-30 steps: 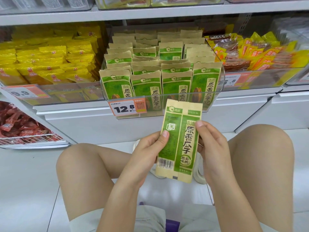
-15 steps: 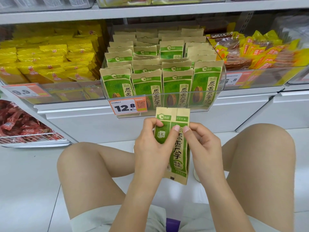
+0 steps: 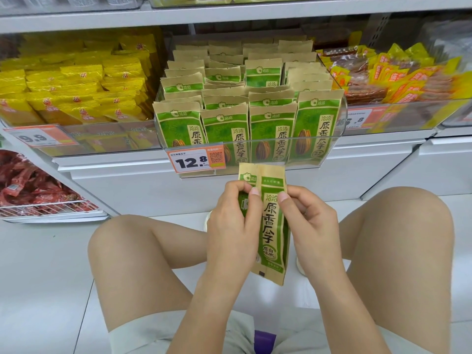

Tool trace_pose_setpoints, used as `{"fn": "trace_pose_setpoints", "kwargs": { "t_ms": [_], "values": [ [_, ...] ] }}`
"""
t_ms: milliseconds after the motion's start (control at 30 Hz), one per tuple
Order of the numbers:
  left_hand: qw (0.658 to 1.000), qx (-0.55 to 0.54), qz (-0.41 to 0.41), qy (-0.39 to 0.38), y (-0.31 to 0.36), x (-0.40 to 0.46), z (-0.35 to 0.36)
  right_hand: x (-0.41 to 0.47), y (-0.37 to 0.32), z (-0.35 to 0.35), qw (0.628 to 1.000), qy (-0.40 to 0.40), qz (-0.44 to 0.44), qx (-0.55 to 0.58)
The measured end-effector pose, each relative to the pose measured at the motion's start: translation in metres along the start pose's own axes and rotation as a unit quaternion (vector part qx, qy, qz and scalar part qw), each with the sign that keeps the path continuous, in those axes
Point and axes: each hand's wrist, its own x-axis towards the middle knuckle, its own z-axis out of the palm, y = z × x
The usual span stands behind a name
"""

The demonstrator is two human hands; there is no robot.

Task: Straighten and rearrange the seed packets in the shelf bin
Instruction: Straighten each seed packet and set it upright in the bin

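A green and tan seed packet (image 3: 271, 226) hangs upright in front of me, just below the shelf bin, with its back seam toward me. My left hand (image 3: 233, 223) grips its left side with curled fingers, thumb on the face. My right hand (image 3: 307, 221) pinches its right edge near the top. The clear shelf bin (image 3: 255, 169) holds several rows of the same packets (image 3: 270, 131) standing upright, the front row showing four faces. An orange price tag marked 12.8 (image 3: 195, 161) hangs on the bin's front left.
Yellow packets (image 3: 76, 90) fill the bin to the left, orange and yellow snack packs (image 3: 398, 77) the bin to the right. Red packets (image 3: 28, 185) lie in a wire rack at lower left. My bare knees frame the hands; white floor lies below.
Both hands have slid up and closed in on the packet, which has moved slightly higher toward the bin. The packet's left side is now folded under my left fingers.
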Motion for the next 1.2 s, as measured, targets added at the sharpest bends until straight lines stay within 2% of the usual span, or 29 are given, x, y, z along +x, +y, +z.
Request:
{"fn": "trace_pose_setpoints", "kwargs": {
  "t_ms": [133,333,533,867,1000,1200],
  "values": [
    [1.000,-0.027,-0.012,0.008,-0.0009,0.0003,0.0005,0.0012,0.0003,-0.0007,1.000,-0.014,0.008,0.016],
    [0.981,-0.172,-0.093,0.001,-0.0007,0.0049,-0.0033,0.0056,0.0037,-0.0081,0.997,-0.031,0.059,0.046],
    [0.941,-0.305,-0.127,-0.078,-0.0012,0.0067,-0.0036,0.0059,0.0046,-0.0074,0.993,-0.049,0.081,0.069],
    [0.936,-0.316,-0.123,-0.089,-0.0024,0.0061,-0.0042,0.0064,-0.0007,-0.0051,0.994,-0.030,0.079,0.071],
    [0.934,-0.308,-0.142,-0.110,-0.0023,0.0048,-0.0018,0.0066,0.0014,-0.0032,0.996,0.009,0.058,0.062],
    [0.924,-0.299,-0.140,-0.195,-0.0036,0.0014,0.0035,0.0094,0.0014,-0.0067,0.995,0.080,0.029,0.049]
  ]
}}
